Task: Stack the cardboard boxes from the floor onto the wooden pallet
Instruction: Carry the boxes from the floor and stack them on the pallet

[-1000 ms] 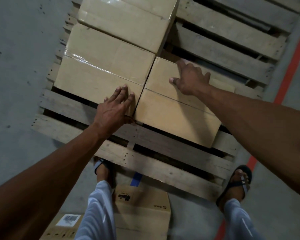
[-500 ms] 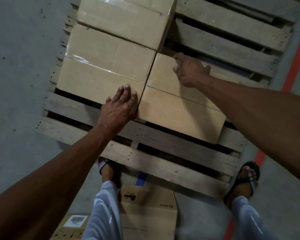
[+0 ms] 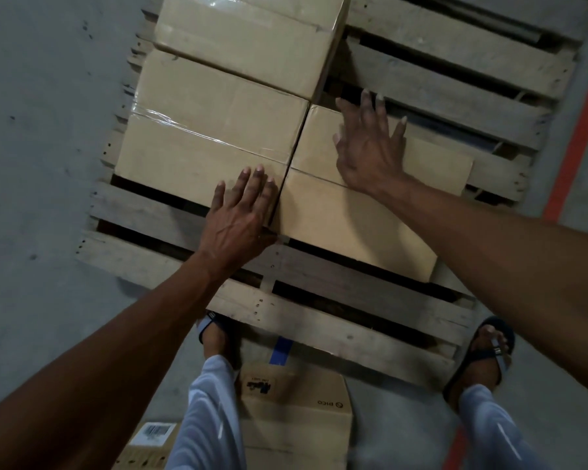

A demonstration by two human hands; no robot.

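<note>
A grey concrete floor [image 3: 41, 164] carries a wooden pallet [image 3: 438, 76] with three cardboard boxes on its slats. The near right box [image 3: 360, 225] lies against the taped box [image 3: 204, 137] on its left; a third box [image 3: 252, 39] sits behind that one. The right hand [image 3: 370, 147] rests flat, fingers spread, on the near right box. The left hand [image 3: 241, 215] lies flat with straight fingers across the seam between both near boxes. A printed carton [image 3: 296, 418] stands on the floor before the pallet, between the person's sandalled feet.
</note>
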